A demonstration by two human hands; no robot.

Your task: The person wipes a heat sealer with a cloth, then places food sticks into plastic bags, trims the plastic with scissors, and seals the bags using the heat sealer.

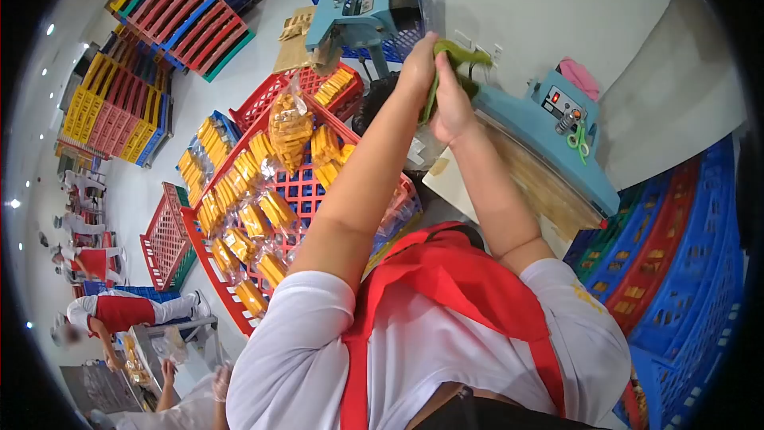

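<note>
Head view — yellow-green cloth, bunched, partly hidden

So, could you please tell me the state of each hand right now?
Left hand: holding the green cloth, pressed between both hands.
Right hand: holding the same cloth from the opposite side.

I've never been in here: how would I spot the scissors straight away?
Find the long blue machine beside the person's right arm. On its top, by the switch panel, is a metal spring. The scissors are right next to it, set apart by their bright green colour.
</note>
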